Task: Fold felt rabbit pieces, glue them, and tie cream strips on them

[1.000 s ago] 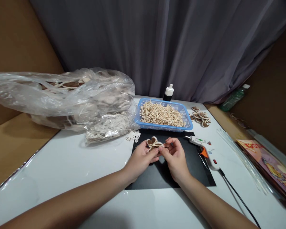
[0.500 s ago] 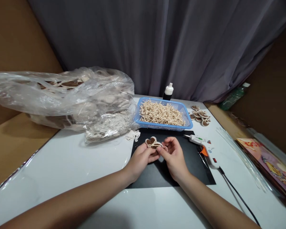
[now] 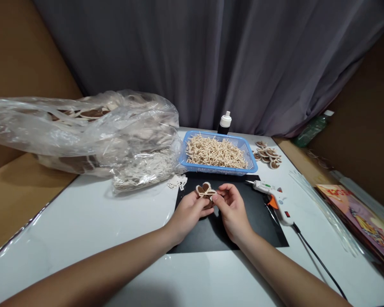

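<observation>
A small brown felt flower [image 3: 206, 189] with cream edging and a cream bow across its middle is held up over the black mat [image 3: 208, 238]. My left hand [image 3: 192, 211] is closed on its left and lower side, the thumb lying over the front. From the right, my right hand [image 3: 232, 209] pinches the flower's edge near the bow with thumb and fingers. Part of the lower flower is hidden by the fingers. Right of my right hand, a white glue gun [image 3: 273, 200] with an orange trigger lies across the mat's edge.
Behind the mat stands a blue basket [image 3: 219, 169] full of cream bows. A large clear bag [image 3: 141, 128] of brown and cream pieces fills the left. White tags [image 3: 178, 182], a capped bottle [image 3: 224, 123], finished-looking flowers [image 3: 267, 154], glue sticks [image 3: 323, 213] and a magazine [image 3: 361, 217] lie around.
The flower has tilted slightly in my hands, its petals now more upright. My right fingers have shifted a little along its edge. The whole view has drifted slightly.
</observation>
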Demonstrator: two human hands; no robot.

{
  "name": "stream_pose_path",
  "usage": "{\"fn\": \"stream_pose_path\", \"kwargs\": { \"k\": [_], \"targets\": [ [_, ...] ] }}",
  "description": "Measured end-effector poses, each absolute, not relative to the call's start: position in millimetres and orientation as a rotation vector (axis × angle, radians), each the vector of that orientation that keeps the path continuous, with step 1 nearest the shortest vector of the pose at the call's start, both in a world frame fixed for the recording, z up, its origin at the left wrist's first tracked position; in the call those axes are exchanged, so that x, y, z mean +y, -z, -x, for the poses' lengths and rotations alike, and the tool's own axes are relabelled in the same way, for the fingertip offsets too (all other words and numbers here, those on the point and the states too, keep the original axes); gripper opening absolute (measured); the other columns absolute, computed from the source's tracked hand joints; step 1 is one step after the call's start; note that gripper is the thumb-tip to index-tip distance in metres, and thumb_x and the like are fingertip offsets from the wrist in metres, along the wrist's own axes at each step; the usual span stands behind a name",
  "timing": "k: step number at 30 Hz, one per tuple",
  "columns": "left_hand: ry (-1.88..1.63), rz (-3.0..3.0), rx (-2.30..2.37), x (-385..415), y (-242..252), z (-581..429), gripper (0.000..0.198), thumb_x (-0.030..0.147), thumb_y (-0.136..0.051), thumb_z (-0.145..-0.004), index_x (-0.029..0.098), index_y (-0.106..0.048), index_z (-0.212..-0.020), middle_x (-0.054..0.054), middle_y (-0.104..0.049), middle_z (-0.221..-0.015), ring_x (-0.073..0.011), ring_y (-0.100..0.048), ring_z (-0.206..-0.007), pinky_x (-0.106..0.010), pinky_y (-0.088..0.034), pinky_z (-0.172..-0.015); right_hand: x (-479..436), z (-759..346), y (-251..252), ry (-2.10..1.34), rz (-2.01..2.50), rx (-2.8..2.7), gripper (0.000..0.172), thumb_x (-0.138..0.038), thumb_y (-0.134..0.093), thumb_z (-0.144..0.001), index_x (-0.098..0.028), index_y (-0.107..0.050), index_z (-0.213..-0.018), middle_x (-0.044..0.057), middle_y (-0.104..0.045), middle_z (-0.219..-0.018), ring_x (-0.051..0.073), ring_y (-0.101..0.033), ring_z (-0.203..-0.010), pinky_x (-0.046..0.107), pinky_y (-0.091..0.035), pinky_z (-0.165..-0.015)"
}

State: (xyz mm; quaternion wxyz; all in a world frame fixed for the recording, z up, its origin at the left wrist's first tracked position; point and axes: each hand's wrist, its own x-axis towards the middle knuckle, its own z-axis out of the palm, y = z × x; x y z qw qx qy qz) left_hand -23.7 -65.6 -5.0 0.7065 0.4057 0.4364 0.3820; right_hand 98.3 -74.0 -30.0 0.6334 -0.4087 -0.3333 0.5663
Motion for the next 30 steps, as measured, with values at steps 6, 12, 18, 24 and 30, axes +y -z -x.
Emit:
{"fn": "stream_pose_path", "kwargs": {
  "k": [6,12,18,24,30],
  "targets": [
    [-0.821,-0.991,1.057,-65.0,1.2,24.3,0.02,0.024,-0.059,-0.075,0.017,-0.062,-0.094,-0.004,-0.068,-0.096,-0.0146,-0.063,-0.091,-0.021,-0.049,-0.077,-74.7,-100.8,23.0,-1.355,0.9,-0.677,0.025,-0.024,-0.071,-0.067,-0.021,-0.053,-0.085,-0.004,-0.054,-0.076,0.009,-0.052,-0.071,0.022,-0.042,-0.069],
    [-0.81,-1.003,1.102,-65.1,-4.0,28.8,0.019,0.025,-0.057,-0.076,0.016,-0.06,-0.093,-0.006,-0.068,-0.095,-0.0147,-0.064,-0.088,-0.019,-0.049,-0.069,-70.9,-115.4,13.6,-1.446,1.013,-0.721,0.022,-0.036,-0.069,-0.068,-0.017,-0.06,-0.077,-0.003,-0.052,-0.065,0.009,-0.049,-0.059,0.02,-0.04,-0.055],
    [-0.798,-1.126,1.128,-65.1,-6.7,29.8,0.016,0.023,-0.056,-0.076,0.015,-0.057,-0.089,-0.007,-0.067,-0.092,-0.0157,-0.065,-0.083,-0.018,-0.048,-0.06,-71.4,-114.2,10.1,-1.455,1.131,-1.074,0.03,-0.041,-0.068,-0.07,-0.012,-0.064,-0.077,0.001,-0.06,-0.062,0.006,-0.044,-0.048,0.019,-0.033,-0.044],
    [-0.846,-1.222,1.104,-65.8,1.3,31.8,0.027,0.022,-0.053,-0.077,0.021,-0.041,-0.101,-0.003,-0.061,-0.093,-0.0149,-0.067,-0.075,-0.02,-0.05,-0.053,-73.1,-108.7,9.7,-1.507,1.113,-0.966,0.03,-0.038,-0.074,-0.064,-0.012,-0.06,-0.068,-0.002,-0.057,-0.052,0.004,-0.038,-0.042,0.018,-0.02,-0.04],
    [-0.854,-1.143,1.09,-66.7,-7.3,32.1,0.035,0.022,-0.055,-0.075,0.024,-0.035,-0.104,0.0,-0.06,-0.09,-0.0135,-0.067,-0.074,-0.023,-0.053,-0.06,-74.9,-102.3,10.8,-1.535,1.06,-0.838,0.028,-0.037,-0.071,-0.066,-0.012,-0.057,-0.069,-0.002,-0.057,-0.053,0.003,-0.032,-0.04,0.018,-0.015,-0.04]
  ]
}}
